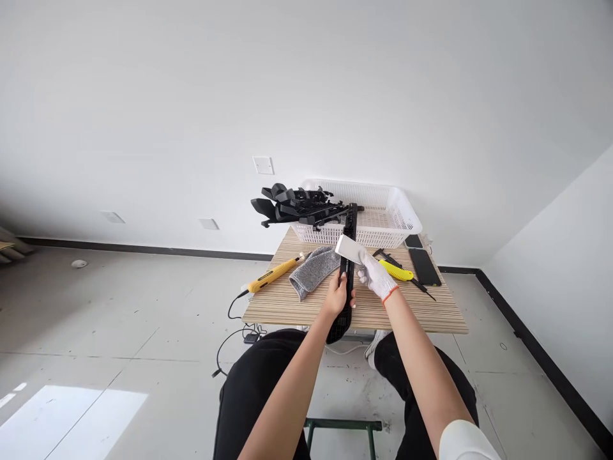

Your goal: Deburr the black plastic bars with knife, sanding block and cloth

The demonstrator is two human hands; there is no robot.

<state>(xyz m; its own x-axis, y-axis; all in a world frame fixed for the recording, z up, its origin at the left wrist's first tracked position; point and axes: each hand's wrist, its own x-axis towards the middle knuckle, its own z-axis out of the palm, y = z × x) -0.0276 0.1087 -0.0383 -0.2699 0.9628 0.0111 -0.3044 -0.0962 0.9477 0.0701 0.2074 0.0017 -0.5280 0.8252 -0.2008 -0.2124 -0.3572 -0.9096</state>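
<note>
My left hand (pixel 337 295), bare, is wrapped round the lower half of a long black plastic part (pixel 340 324). The part slants up and away over the table, its far end reaching the front of the basket. In a white knitted glove with an orange cuff, my right hand (pixel 377 275) grips a flat white block (pixel 348 248). That block lies across the black part, above my left hand; whether it presses on the surface I cannot tell. Just left of them a grey cloth (pixel 313 271) rests on the table. A yellow utility knife (pixel 396 271) lies beside the glove.
A white plastic basket (pixel 407 220) stands at the table's back, with several black plastic parts (pixel 297 206) jutting over its left side. A corded yellow tool (pixel 272 275) lies on the table's (pixel 383 313) left. Calipers (pixel 387 257) and a black phone (pixel 424 267) lie right.
</note>
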